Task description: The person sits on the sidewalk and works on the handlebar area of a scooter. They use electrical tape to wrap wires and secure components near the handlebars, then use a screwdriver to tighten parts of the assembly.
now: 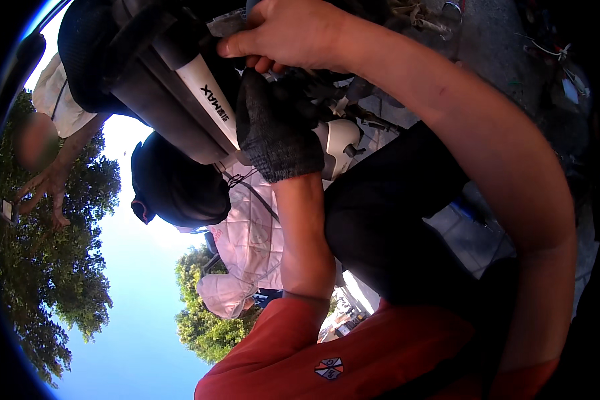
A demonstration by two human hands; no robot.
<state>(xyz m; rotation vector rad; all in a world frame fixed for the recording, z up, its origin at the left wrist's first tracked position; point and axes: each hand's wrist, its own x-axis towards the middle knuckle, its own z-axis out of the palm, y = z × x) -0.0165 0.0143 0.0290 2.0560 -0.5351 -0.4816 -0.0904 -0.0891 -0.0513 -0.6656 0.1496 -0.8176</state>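
Note:
My left hand (280, 137) wears a dark knit glove. It presses up beside a white panel (208, 97) with dark lettering on a two-wheeled vehicle. Its fingers look curled, but what they grip is lost in shadow. My bare right hand (290, 33) is just above it, at the top edge of the picture. Thumb and fingers are bent together around something small and dark that I cannot make out. Grey body parts (163, 100) of the vehicle run alongside the white panel.
A pink quilted cover (250, 220) hangs behind my left forearm, by a black rounded piece (180, 180). A white rounded part (342, 143) is beyond my glove. Another person in a pale top (57, 93) is at the upper left. Loose odds and ends (567, 80) lie on the ground.

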